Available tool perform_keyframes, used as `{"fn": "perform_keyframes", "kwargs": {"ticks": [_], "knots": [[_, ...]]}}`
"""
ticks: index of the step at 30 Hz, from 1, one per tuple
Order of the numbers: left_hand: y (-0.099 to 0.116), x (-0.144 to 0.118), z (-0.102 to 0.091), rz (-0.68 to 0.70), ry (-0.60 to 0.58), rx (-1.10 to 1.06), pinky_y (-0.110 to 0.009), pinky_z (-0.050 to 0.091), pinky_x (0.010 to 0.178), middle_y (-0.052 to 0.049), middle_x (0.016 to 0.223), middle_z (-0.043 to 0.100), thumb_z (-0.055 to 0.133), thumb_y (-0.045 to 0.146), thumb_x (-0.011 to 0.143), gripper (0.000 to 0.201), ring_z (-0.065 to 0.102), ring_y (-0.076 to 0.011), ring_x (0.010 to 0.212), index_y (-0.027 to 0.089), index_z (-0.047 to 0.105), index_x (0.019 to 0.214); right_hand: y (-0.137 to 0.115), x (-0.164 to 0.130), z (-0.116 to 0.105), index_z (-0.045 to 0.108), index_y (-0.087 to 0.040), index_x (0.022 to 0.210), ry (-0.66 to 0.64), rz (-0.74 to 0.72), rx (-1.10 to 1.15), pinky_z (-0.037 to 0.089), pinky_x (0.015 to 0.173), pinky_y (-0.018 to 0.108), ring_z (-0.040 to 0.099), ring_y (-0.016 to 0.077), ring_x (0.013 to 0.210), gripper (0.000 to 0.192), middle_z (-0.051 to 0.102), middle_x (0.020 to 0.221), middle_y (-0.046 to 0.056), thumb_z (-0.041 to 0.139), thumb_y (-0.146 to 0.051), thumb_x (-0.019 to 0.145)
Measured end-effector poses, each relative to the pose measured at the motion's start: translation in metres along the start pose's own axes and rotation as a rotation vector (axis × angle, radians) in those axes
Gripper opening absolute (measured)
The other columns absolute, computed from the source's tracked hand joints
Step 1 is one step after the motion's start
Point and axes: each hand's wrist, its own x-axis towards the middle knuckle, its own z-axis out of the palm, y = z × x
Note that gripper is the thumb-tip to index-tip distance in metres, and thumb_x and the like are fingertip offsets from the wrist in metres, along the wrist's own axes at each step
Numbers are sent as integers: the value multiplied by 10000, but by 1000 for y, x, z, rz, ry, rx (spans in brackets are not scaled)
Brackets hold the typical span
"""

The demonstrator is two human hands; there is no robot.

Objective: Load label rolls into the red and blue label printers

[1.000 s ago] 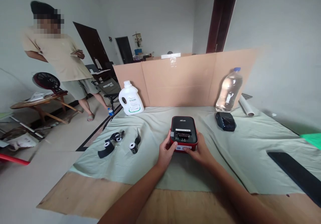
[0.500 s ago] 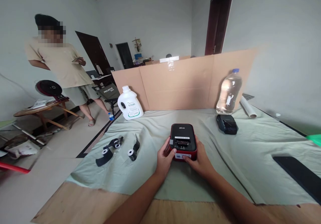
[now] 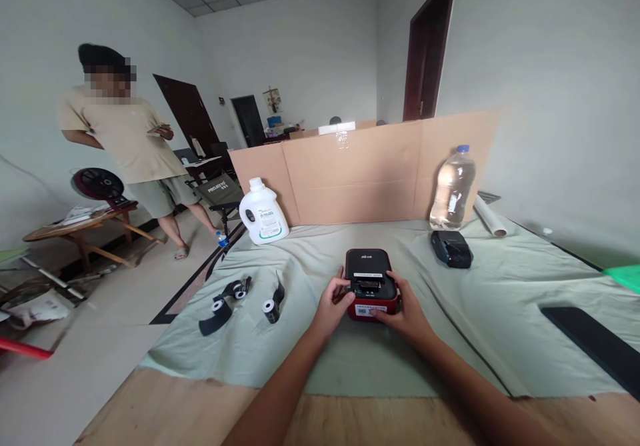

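A small red and black label printer rests on the pale green cloth in the middle of the table. My left hand grips its left side, thumb near the front slot. My right hand holds its right front corner. Left of the printer lie three small label rolls with black wrapping.
A second black printer, a water bottle and a white paper roll stand at the back right. A white detergent jug and a cardboard screen stand behind. A black flat object lies right. A person stands at left.
The view has tilted up slightly. Both hands stay on the printer, which sits in about the same place on the cloth.
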Motion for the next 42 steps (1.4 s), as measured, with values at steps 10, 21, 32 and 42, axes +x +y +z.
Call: {"fn": "perform_keyframes", "kwargs": {"ticks": [10,21,32,42], "knots": [[-9,1,3,64,69,149,-315,511,822,-28,897,660,508,574,923,382,623,-184,861,198,572,919,3,2,-2,386,-267,1442,-30,-6,-1,508,986,461,575,295,1176,906,511,1375,122,840,-447,679],[-10,-9,3,157,101,155,-400,457,1083,-117,1273,675,526,496,955,381,609,-245,1231,182,649,1132,-5,-2,-1,123,-267,1622,-26,6,-66,444,1068,490,523,315,1259,1153,540,1369,127,807,-500,724],[-7,-10,1,171,93,172,-377,513,1000,-127,1372,636,551,450,957,357,648,-240,1167,187,657,1175,-25,34,-32,607,-220,1364,35,30,-79,463,1028,450,583,269,1187,540,635,1346,123,354,-511,987],[-11,-8,-1,277,99,279,-384,509,986,-101,1329,647,536,336,969,300,617,-233,1186,220,659,1217,-60,93,-14,723,-248,765,-432,150,-599,304,1072,594,458,392,1291,576,745,1098,76,329,-620,960]]}}
